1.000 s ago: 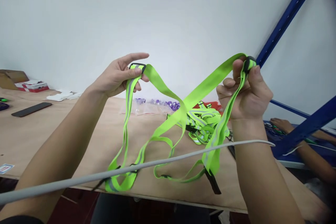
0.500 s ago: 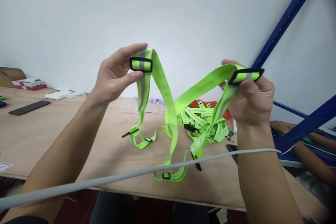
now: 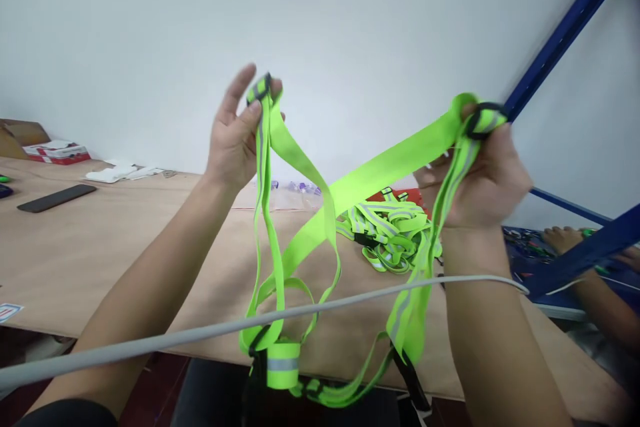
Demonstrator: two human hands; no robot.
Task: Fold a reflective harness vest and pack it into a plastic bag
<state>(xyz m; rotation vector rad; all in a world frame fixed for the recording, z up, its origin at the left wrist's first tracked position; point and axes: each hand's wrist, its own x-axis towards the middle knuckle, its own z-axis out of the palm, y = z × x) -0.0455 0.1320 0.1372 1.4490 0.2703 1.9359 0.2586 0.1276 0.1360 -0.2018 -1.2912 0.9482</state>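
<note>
Between my hands hangs a neon-yellow reflective harness (image 3: 395, 161) of elastic straps with grey stripes and black buckles. My left hand (image 3: 236, 137) pinches one shoulder strap at its black slider buckle (image 3: 259, 89), the index finger raised. On the other side my right hand (image 3: 483, 177) grips the second strap by its slider buckle (image 3: 484, 121); motion blurs it a little. The straps cross in the middle. The lower loop, with a black clip (image 3: 260, 353), dangles past the table's front edge. Behind it lies a tangled pile of similar harnesses (image 3: 393, 227).
A grey cable (image 3: 210, 331) runs across the front, before both forearms. On the table (image 3: 165, 240) are a dark flat bar (image 3: 57, 198), white cloths (image 3: 117, 172) and a red-white box (image 3: 56, 152). Blue rack posts (image 3: 565, 33) stand right, with another person's hand (image 3: 563, 238) beyond.
Both hands have risen slightly; the left has turned its buckle edge-on and the right has shifted right. The harness's lower loop has swung down and nearer, over the table edge.
</note>
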